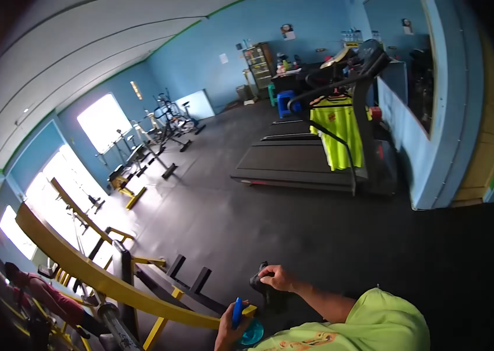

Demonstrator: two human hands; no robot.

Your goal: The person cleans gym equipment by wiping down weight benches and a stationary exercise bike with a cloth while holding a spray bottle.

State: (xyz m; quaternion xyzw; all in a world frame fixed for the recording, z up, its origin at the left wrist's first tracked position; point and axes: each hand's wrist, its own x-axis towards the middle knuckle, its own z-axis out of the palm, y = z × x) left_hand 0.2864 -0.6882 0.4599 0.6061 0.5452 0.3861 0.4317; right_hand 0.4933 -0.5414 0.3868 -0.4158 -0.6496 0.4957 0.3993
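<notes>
At the bottom of the head view, my left hand (228, 332) is closed around a spray bottle with a blue top (237, 313) and a translucent teal body (251, 333). Just behind the bottle is the low end of a yellow machine frame (194, 316). My right hand (280, 278) reaches out above the floor, its fingers closed on a black, soft-looking thing (257, 281). Whether that is a cloth I cannot tell; it blends into the dark floor.
Yellow and black gym machines stand to the left, with a barbell sleeve (112, 322) near me and a person in a red top (54, 298) beyond. A treadmill (294, 161) with a yellow-green shirt (337, 131) hung on it is ahead. Exercise bikes (171, 120) stand farther back.
</notes>
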